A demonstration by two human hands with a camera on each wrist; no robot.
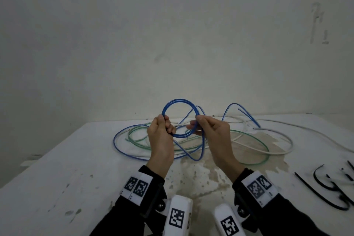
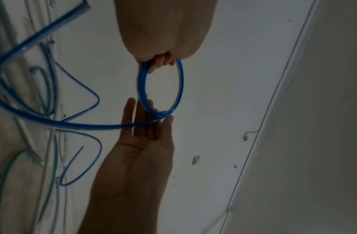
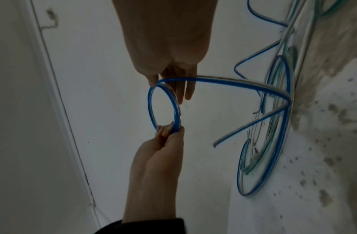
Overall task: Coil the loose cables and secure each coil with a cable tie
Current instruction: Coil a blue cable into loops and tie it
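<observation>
A small blue cable coil (image 1: pixel 179 100) of two or three turns is held upright above the white table (image 1: pixel 72 163). My left hand (image 1: pixel 162 126) grips the coil's left side, fingers curled round the strands (image 2: pixel 141 88). My right hand (image 1: pixel 207 128) pinches the coil's right side between the thumb and nearly straight fingers (image 3: pixel 149 101). From the coil, the rest of the blue cable (image 1: pixel 202 147) hangs down and trails in wide loose loops (image 1: pixel 115 140) over the table. A green cable (image 1: pixel 267 149) and a white cable (image 1: pixel 291 144) lie loose under and beside it.
Several black cable ties (image 1: pixel 314 175) lie at the table's right edge. A brownish stain (image 1: pixel 210 174) marks the table in front of the cables. A plain wall rises just behind the table's far edge.
</observation>
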